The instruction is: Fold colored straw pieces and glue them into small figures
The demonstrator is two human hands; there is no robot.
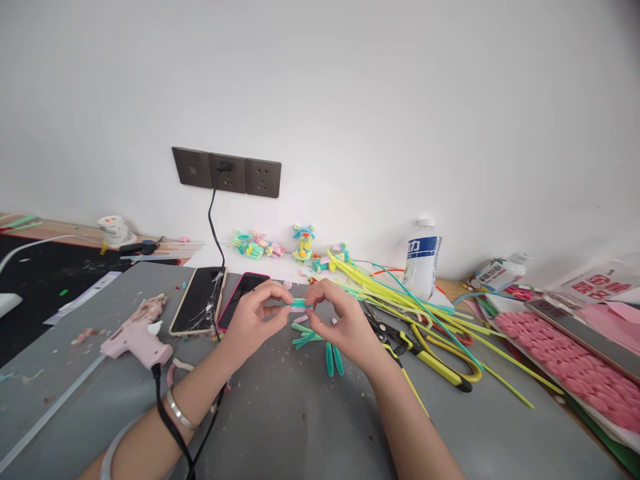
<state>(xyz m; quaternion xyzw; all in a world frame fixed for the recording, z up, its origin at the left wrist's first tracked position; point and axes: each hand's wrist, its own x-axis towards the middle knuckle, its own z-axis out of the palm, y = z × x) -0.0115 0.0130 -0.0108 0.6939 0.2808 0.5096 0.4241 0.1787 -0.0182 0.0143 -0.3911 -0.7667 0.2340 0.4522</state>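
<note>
Between my two hands a short bundle of green and pink pipe cleaners [299, 304] is held level above the table. My left hand [260, 310] pinches its left end between thumb and fingertips. At the other end, my right hand [336, 313] pinches it in the same way. Just below my right hand lie several folded teal pipe cleaner pieces [334, 360], partly covered by it. To the right of that hand rest pliers with yellow and black handles [430, 363] and a spread of long yellow pipe cleaners [390, 287].
A pink glue gun [137, 337] lies at left, its black cord [159, 393] passing over my left forearm. Two phones [196, 303] lie beyond it. Small pipe cleaner figures [303, 243] and a plastic bottle [421, 260] stand by the wall. Pink knitted material [570, 360] lies at right.
</note>
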